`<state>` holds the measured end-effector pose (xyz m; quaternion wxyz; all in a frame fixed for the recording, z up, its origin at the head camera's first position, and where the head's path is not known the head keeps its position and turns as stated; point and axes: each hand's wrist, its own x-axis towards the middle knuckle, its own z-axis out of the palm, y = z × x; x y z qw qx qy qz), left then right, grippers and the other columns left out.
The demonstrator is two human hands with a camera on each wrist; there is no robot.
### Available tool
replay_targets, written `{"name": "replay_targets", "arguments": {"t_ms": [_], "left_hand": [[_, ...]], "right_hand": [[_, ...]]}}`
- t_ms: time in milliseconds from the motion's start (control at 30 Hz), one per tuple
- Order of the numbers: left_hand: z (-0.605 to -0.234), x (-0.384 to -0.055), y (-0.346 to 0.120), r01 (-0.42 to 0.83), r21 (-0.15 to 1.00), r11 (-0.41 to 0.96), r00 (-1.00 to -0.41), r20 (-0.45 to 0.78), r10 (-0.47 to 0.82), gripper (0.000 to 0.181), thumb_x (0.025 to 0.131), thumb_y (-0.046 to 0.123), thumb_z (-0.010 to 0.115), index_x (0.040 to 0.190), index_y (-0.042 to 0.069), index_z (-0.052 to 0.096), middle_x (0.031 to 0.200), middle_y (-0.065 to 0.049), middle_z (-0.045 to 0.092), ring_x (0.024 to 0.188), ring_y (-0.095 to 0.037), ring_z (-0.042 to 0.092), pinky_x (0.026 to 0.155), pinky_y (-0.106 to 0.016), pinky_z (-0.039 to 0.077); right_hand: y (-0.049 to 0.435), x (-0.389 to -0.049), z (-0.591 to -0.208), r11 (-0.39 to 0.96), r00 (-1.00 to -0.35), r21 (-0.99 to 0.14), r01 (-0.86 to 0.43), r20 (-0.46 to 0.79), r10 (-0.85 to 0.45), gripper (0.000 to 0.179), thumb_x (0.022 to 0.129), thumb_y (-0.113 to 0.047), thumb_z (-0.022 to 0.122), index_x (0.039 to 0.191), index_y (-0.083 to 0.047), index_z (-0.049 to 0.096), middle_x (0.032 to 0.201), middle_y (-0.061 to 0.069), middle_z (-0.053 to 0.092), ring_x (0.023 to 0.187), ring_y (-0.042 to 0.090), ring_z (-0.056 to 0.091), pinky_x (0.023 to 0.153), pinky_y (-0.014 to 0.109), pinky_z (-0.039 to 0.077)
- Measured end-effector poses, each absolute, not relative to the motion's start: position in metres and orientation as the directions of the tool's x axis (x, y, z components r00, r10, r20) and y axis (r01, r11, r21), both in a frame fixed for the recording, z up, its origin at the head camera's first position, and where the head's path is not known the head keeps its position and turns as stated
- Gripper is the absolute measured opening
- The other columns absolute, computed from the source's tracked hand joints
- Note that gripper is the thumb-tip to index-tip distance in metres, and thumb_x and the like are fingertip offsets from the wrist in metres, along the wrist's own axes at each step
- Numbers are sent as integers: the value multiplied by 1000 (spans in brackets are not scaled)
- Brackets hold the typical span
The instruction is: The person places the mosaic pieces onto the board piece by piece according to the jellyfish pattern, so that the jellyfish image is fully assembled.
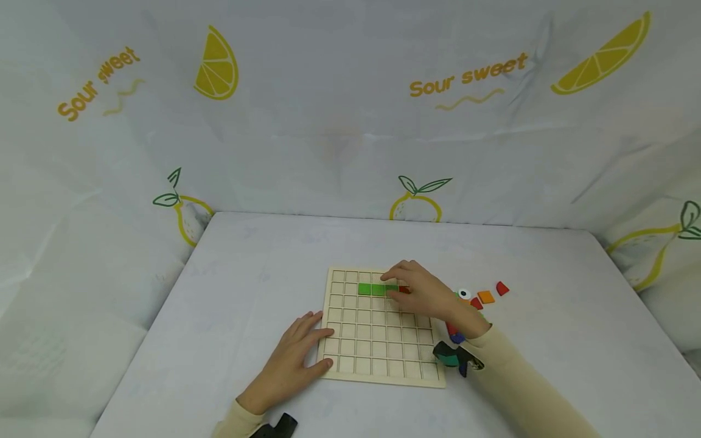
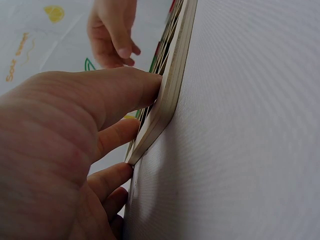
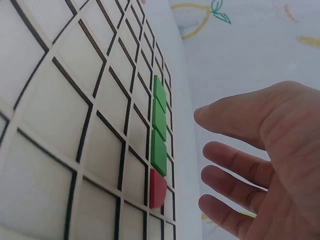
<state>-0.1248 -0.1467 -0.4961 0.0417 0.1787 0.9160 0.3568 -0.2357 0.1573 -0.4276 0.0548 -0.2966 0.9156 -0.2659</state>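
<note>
A pale wooden grid board (image 1: 378, 350) lies flat on the white table. Toward its far side, a row of three green square tiles (image 3: 159, 152) ends in a red tile with a rounded edge (image 3: 157, 189), all set in grid cells. My right hand (image 1: 421, 292) hovers over that end of the row; the right wrist view shows its fingers apart, loosely bent, with nothing between them. With thumb and fingertips, my left hand (image 1: 292, 356) touches the board's left edge. In the left wrist view the thumb of this hand (image 2: 65, 125) rests along the board's rim.
Right of the board lie loose pieces: an orange square (image 1: 485, 297), a red rounded piece (image 1: 502, 288), a white disc with a dark centre (image 1: 464, 294) and a blue piece (image 1: 457, 337). My right forearm partly covers this group. A lemon-printed cloth (image 1: 339, 121) hangs behind the table.
</note>
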Motion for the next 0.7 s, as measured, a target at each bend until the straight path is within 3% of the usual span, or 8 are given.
{"name": "replay_targets", "arguments": {"t_ms": [267,700], "left_hand": [[-497,-125,-147,297,661,689,-933,46,357,48,90,29,75,135,17,62,164,-6,37,155,-35,24,123,-63,21],[-494,-123,-145,285,667,689,-935,36,352,48,90,27,76,134,17,62,163,-6,37,156,-35,24,123,-63,21]], "right_hand": [[192,-227,-415,718,-873,-552,-423,36,-487,31,98,-14,65,128,-8,66,129,7,63,124,30,52,101,53,51],[243,-222,-406,775,-917,-527,-348,17,-399,33,97,-7,62,130,-5,63,126,14,65,118,34,55,99,60,51]]}}
